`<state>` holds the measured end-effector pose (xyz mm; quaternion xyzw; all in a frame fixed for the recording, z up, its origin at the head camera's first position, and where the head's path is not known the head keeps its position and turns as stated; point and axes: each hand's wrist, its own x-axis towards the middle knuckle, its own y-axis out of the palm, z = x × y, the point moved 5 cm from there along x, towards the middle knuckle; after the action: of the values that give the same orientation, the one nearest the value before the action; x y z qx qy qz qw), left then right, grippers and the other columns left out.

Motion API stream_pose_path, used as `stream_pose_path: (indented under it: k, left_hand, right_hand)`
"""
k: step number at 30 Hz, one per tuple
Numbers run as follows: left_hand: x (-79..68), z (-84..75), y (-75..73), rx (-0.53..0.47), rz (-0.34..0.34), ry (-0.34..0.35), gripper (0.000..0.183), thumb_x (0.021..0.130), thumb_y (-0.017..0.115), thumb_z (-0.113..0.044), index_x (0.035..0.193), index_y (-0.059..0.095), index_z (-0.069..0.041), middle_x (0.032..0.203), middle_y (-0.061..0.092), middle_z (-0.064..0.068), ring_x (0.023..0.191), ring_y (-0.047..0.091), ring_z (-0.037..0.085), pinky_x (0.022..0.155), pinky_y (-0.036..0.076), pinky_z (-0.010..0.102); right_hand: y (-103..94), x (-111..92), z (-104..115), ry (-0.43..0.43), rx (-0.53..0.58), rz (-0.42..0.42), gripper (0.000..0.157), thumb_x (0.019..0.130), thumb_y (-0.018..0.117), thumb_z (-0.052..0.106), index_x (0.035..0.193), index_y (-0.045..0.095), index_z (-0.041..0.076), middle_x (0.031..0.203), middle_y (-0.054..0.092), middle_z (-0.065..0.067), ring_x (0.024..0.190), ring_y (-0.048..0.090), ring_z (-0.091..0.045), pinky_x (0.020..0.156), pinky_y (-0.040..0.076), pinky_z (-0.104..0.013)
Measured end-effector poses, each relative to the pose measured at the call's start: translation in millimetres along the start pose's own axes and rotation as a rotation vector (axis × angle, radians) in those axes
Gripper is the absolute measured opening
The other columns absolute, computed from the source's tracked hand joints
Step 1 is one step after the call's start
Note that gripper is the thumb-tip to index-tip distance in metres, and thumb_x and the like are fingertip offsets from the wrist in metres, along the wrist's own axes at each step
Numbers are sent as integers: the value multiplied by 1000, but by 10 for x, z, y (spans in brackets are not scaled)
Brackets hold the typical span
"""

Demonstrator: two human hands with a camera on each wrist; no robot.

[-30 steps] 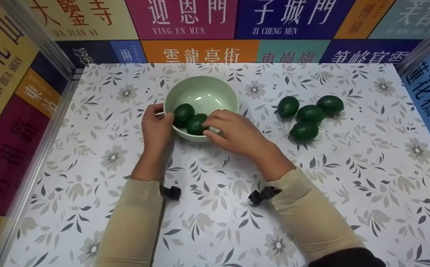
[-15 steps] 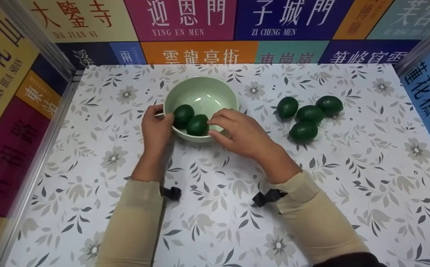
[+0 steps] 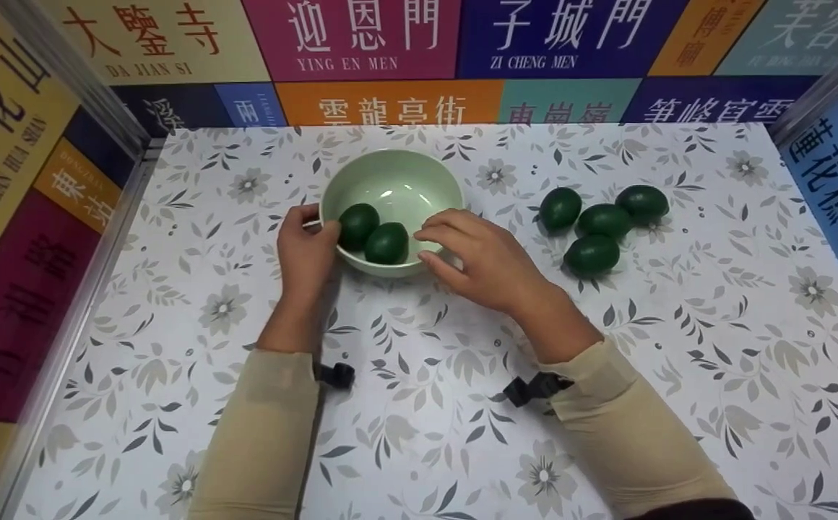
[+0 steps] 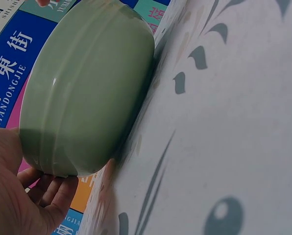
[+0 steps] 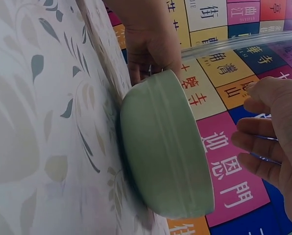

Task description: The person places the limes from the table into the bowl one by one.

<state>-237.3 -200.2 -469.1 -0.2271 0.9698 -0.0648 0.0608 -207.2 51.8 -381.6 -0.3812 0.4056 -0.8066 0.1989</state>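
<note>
A pale green bowl (image 3: 419, 180) stands upright on the table, with two smooth, dark green, egg-shaped fruits (image 3: 387, 243) side by side in its near left part. My left hand (image 3: 305, 249) grips the bowl's left rim, thumb at the inside edge and fingers outside and under it, as the bowl's side (image 4: 87, 93) shows in the left wrist view. Over the near right rim hovers my right hand (image 3: 487, 260), fingers loosely bent and apart, holding nothing. A small gap shows between its fingertips and the nearer fruit. In the right wrist view these fingers (image 5: 258, 147) hang above the rim.
Several more dark green fruits (image 3: 605, 222) lie clustered on the table to the right of the bowl. A white cloth with grey leaves and flowers (image 3: 419, 433) covers the table. Panels with printed characters (image 3: 368, 43) wall it in at the back and sides.
My right hand has let go of the nearer fruit in the bowl and drawn back a little to the right. My left hand and the bowl have stayed in place.
</note>
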Motion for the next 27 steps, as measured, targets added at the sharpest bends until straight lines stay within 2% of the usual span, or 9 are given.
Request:
stream_pose_path:
  k: [9, 13, 18, 27]
  left_hand:
    - [-9, -13, 8, -23, -7, -29, 32, 90, 61, -8, 122, 65, -9, 120, 66, 10, 103, 67, 21, 84, 59, 32]
    - [-10, -9, 15, -48, 1, -43, 31, 91, 61, -8, 122, 64, -10, 121, 66, 10, 106, 67, 21, 87, 59, 33]
    - [-14, -1, 11, -53, 0, -29, 31, 91, 61, -8, 122, 64, -10, 120, 67, 10, 105, 68, 21, 88, 59, 33]
    - [-13, 17, 22, -60, -9, -23, 32, 89, 60, -8, 120, 66, -10, 116, 68, 10, 102, 68, 22, 86, 57, 34]
  right_hand:
    - [-195, -144, -92, -29, -48, -112, 28, 100, 69, 22, 124, 72, 8, 122, 70, -10, 117, 67, -25, 101, 56, -40]
    - [-256, -220, -180, 7, -42, -114, 31, 98, 71, 22, 125, 71, 7, 124, 70, -11, 120, 66, -25, 105, 54, -40]
    - [-318, -316, -284, 66, -40, -109, 39, 97, 73, 25, 131, 68, 8, 127, 69, -10, 120, 66, -26, 104, 54, -41]
    - [-449, -486, -418, 62, -59, -132, 48, 93, 77, 24, 136, 64, 9, 127, 68, -13, 118, 66, -26, 99, 56, -43]
